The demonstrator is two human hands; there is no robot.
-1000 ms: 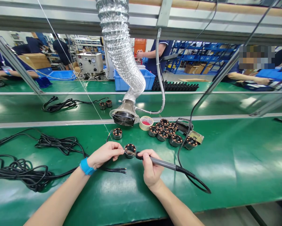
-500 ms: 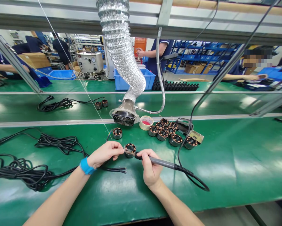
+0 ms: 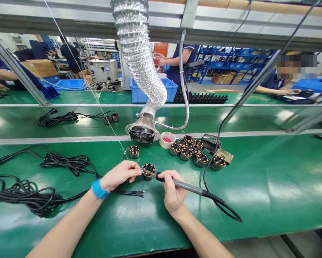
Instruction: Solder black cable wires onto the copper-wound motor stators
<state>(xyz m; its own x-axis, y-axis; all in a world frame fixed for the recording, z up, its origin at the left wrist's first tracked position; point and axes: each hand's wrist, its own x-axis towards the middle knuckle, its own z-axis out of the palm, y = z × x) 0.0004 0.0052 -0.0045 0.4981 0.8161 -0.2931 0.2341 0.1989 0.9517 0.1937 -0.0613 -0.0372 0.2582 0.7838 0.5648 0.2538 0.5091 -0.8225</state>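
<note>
Gripping a soldering iron like a pen, the right hand has its fingers curled shut around the grey handle, with the tip reaching leftward onto the rim of a small copper-wound stator that sits on the green bench just beyond the fingertips. The left hand, wearing a blue wristband, is pinched closed, thumb and forefinger meeting at the stator's left edge; what exactly is held between them is too small to tell, though dark wire ends trail out beneath the palm. The iron's black cord loops away to the right of the right hand. Farther from the fingers, another single stator lies just beyond the left hand, a cluster of stators lies beyond the right, and a fume extractor fan on its silver duct hangs between them. Coiled black cables lie well left of the left wrist.
</note>
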